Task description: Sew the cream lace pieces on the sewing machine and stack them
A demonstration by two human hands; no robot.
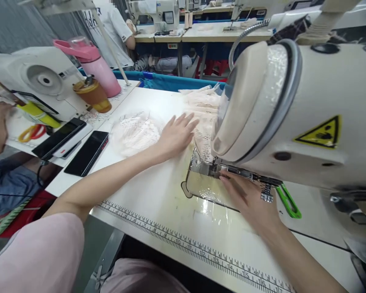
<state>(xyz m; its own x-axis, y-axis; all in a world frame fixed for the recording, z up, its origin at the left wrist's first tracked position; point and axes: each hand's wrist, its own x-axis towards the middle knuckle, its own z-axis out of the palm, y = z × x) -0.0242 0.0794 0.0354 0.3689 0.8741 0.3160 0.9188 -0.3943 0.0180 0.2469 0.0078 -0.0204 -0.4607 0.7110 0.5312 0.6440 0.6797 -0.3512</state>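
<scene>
The person sits at a white sewing machine [293, 118]. The left hand [177, 134] lies flat and open on the table [158, 195], fingers spread, touching the edge of a pale lace piece [134, 134] and reaching toward more lace fabric [204, 122] that runs up to the needle. The right hand [247, 199] rests with fingers stretched out on the metal plate [201, 187] just under the machine head; it grasps nothing, its fingertips only press near the presser foot [215, 169].

To do this step well, I think the left hand should keep the lace flat and smooth, without pulling, so that the thin fabric does not wrinkle. The right fingertips are very near the needle, so they should stay at the side of the foot, not in front. A green thread snipper [288, 201] lies just beside the right hand. Two phones [76, 146] and a pink bottle [97, 67] stand well apart at the left.
</scene>
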